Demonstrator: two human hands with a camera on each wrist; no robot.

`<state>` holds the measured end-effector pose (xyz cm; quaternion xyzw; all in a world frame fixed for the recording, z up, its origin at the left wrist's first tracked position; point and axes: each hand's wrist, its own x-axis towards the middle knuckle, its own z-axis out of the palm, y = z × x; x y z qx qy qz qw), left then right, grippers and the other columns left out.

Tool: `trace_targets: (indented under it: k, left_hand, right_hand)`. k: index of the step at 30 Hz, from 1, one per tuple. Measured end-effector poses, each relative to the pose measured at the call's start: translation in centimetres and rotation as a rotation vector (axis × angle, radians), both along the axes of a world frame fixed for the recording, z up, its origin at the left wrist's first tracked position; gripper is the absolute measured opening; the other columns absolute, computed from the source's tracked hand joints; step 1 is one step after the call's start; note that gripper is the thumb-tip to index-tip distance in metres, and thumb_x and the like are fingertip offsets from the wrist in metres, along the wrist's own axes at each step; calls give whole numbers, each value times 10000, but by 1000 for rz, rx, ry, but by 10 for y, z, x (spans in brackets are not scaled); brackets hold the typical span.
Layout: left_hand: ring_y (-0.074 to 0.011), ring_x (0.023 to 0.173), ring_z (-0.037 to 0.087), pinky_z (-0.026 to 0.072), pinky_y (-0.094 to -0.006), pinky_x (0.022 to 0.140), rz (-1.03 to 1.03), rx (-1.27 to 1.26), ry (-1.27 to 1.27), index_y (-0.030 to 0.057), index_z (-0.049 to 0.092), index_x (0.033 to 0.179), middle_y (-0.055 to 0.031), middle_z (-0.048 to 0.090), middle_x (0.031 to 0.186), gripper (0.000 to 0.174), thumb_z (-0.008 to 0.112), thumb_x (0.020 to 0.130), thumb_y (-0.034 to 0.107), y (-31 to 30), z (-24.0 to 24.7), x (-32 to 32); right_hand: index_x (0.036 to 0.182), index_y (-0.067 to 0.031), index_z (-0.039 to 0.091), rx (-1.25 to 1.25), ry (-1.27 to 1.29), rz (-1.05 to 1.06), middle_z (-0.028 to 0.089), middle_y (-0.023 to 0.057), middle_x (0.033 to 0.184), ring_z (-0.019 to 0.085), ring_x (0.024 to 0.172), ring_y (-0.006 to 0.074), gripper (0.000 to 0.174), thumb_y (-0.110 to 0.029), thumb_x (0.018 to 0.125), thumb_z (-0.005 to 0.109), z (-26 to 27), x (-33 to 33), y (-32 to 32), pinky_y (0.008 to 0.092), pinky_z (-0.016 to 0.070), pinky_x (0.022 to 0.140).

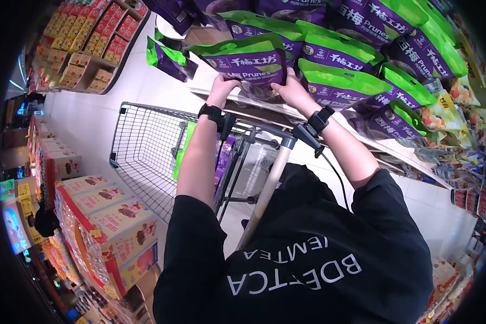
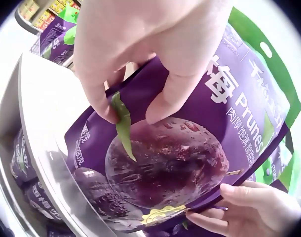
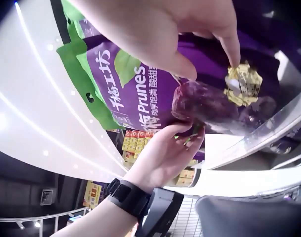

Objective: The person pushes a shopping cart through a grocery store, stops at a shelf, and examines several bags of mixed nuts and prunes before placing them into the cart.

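Observation:
A purple prune bag with a green top (image 1: 243, 56) is held between both hands at the shelf edge. The left hand (image 1: 221, 90) grips its left side, and in the left wrist view that hand (image 2: 150, 54) pinches the bag's edge, thumb on the front of the bag (image 2: 165, 163). On the opposite side the right hand (image 1: 296, 93) holds the bag; in the right wrist view its thumb and a finger (image 3: 232, 49) lie on the front, near a yellow seal (image 3: 243, 84).
More prune bags (image 1: 343, 81) fill the shelf behind and to the right. A shopping cart (image 1: 151, 132) with green and purple packages inside stands below. Stacked boxes (image 1: 105, 208) are at the lower left, with a snack shelf (image 1: 92, 43) at the upper left.

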<state>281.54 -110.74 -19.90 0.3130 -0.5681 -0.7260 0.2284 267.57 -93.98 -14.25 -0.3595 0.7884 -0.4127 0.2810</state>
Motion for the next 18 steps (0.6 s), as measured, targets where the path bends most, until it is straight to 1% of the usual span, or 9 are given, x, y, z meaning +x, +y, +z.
trace_targets:
  k: [1, 5, 10, 12, 14, 15, 16, 17, 18]
  left_hand:
    - [-153, 844, 561, 424, -275, 783, -12, 14, -17, -22, 546, 977, -67, 617, 908, 330, 620, 656, -44, 1, -2, -1]
    - [-151, 843, 567, 430, -275, 786, 6, 2, -63, -18, 564, 959, -69, 621, 912, 296, 619, 669, -38, 9, -5, -7]
    - [-152, 851, 574, 429, -271, 805, -23, -43, -88, -27, 572, 969, -68, 626, 917, 289, 614, 684, -36, 10, -4, -9]
    - [-162, 884, 565, 421, -278, 822, -37, -48, -95, -32, 551, 1018, -81, 618, 960, 344, 620, 681, -27, 10, -5, -10]
    - [-183, 952, 540, 410, -289, 844, -11, -129, -45, -37, 496, 1099, -110, 578, 1066, 448, 632, 673, -13, 8, -16, -9]
    - [-216, 1020, 506, 393, -300, 878, -21, -172, -131, -44, 386, 1225, -151, 515, 1153, 635, 666, 661, 41, 5, -18, -6]
    - [-216, 1020, 506, 393, -300, 878, -13, -176, -128, -44, 386, 1225, -151, 515, 1153, 635, 666, 661, 41, 8, -11, -4]
    - [-229, 1032, 501, 388, -302, 890, 94, -202, -206, -47, 343, 1259, -172, 501, 1165, 696, 678, 661, 72, 14, 3, 1]
    - [-242, 1044, 495, 383, -305, 902, 201, -226, -285, -50, 300, 1293, -193, 486, 1177, 758, 689, 660, 104, 21, 16, 7]
  right_hand:
    - [1246, 60, 295, 33, -16, 2, 495, 235, 1179, 495, 1099, 279, 557, -134, 816, 590, 8, 4, 1, 328, 378, 933]
    - [1285, 78, 250, 74, -128, -22, 462, 225, 1222, 462, 1131, 255, 586, -149, 839, 554, 11, 7, 6, 318, 360, 951]
    - [1277, 85, 267, 78, -270, -80, 454, 184, 1239, 463, 1112, 220, 554, -137, 845, 533, -12, -1, 6, 302, 368, 936]
    - [1331, 69, 126, 52, -470, -9, 398, 227, 1283, 411, 1186, 279, 718, -127, 791, 556, -12, -4, 9, 313, 314, 994]
    - [1321, 88, 179, 72, -527, -51, 407, 234, 1273, 419, 1176, 271, 693, -147, 792, 559, 11, 5, 19, 309, 319, 989]
    - [1319, 102, 195, 92, -527, 66, 400, 245, 1281, 420, 1179, 267, 698, -165, 791, 565, 22, 6, 26, 305, 322, 987]
    - [1317, 116, 211, 113, -525, 186, 393, 257, 1290, 421, 1182, 263, 705, -183, 790, 571, 29, 7, 31, 301, 324, 985]
    - [1317, 116, 211, 113, -521, 196, 393, 257, 1290, 421, 1182, 263, 705, -183, 790, 571, 27, 8, 35, 301, 324, 985]
    - [1333, 101, 202, 134, -387, 150, 475, 188, 1169, 472, 1012, 201, 685, -167, 813, 559, 21, 8, 39, 269, 380, 859]
